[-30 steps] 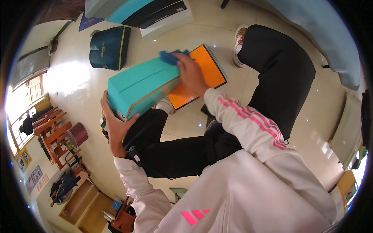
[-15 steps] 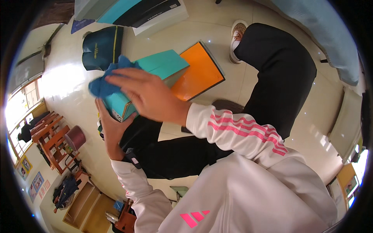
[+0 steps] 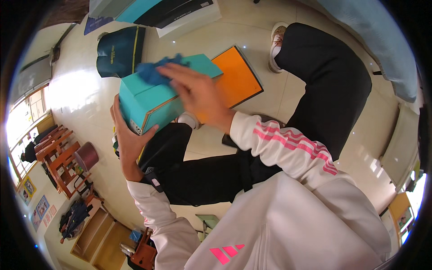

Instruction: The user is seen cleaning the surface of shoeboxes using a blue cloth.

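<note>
A long turquoise cardboard box (image 3: 155, 114) is tilted above my left knee. My left hand (image 3: 130, 141) grips its near lower end, the thumb on the end face and the fingers round the left side. On the box's upper face lies a crumpled blue cloth (image 3: 155, 72). My right hand (image 3: 198, 92) presses the cloth there, slightly blurred, with the cloth under its fingertips. Behind the box, a flat orange piece with a dark edge (image 3: 238, 78) rests on the floor.
A dark green bag (image 3: 119, 53) stands on the tiled floor beyond the box. Farther back are larger boxes, one black and white (image 3: 175, 15). Wooden chairs (image 3: 58, 157) and a brown bin (image 3: 87, 156) stand at the left. Light blue fabric (image 3: 373, 40) hangs at the upper right.
My right hand has slid the cloth from the box's left edge rightward along the top, uncovering its left part. My left hand keeps its grip on the near end.
</note>
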`<state>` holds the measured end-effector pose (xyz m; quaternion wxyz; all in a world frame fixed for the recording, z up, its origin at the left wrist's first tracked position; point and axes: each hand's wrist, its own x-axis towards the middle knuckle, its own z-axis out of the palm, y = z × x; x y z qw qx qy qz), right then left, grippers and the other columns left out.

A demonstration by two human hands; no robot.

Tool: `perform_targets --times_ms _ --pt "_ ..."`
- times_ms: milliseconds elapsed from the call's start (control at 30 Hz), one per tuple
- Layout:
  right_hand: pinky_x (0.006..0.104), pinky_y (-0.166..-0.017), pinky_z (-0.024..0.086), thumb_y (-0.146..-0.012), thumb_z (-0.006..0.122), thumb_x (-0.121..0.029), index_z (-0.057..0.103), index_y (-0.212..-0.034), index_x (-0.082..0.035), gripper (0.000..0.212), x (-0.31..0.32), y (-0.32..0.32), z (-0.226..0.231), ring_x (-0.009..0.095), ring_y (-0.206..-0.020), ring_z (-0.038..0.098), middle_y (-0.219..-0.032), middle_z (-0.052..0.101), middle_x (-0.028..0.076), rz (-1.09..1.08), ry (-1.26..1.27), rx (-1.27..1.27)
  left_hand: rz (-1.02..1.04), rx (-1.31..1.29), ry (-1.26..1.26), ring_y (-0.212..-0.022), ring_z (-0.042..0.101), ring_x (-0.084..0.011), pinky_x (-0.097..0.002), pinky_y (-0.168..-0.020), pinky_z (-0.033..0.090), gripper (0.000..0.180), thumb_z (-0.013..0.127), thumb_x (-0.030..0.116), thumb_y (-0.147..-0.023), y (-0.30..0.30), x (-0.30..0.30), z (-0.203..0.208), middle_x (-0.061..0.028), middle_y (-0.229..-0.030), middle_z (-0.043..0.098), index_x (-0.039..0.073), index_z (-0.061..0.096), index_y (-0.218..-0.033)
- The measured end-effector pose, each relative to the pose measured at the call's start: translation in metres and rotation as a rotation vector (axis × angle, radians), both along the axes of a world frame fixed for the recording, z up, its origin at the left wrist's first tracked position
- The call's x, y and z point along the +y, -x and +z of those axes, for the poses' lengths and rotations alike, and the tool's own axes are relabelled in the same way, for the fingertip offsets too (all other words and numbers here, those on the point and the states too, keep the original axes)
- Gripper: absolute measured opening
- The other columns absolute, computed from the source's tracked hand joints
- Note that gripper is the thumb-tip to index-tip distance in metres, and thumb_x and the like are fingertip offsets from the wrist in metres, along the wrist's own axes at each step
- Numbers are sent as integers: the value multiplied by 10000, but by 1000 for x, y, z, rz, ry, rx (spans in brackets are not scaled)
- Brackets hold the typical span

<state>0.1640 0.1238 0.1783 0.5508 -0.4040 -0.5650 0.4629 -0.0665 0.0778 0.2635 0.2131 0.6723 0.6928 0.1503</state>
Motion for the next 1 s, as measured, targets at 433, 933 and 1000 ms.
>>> perform_targets --times_ms 433,933,1000 --pt "428 -1013 544 -1060 566 -139 662 -1350 -16 329 27 -45 -135 385 -1169 694 -1278 720 197 -89 374 -171 -27 -35 -61 -1355 487 -377 -477 -1154 396 1197 944 188 -578 -8 7 4 -182 -1448 463 61 340 -1604" --pt "249 -964 498 -1093 570 -246 651 -1365 6 379 66 -109 -36 107 -1054 663 -1176 718 52 -3 524 620 575 -1043 320 -1153 684 -248 -371 -939 592 682 754 419 -977 66 12 -48 -149 -1334 648 -12 523 -1453" --pt "253 -975 496 -1095 578 -255 642 -1383 10 397 56 -119 -7 107 -1071 657 -1207 709 54 6 466 608 631 -1207 436 -1140 691 -240 -374 -924 604 667 707 481 -1008 52 8 -58 -149 -1344 650 1 536 -1439"
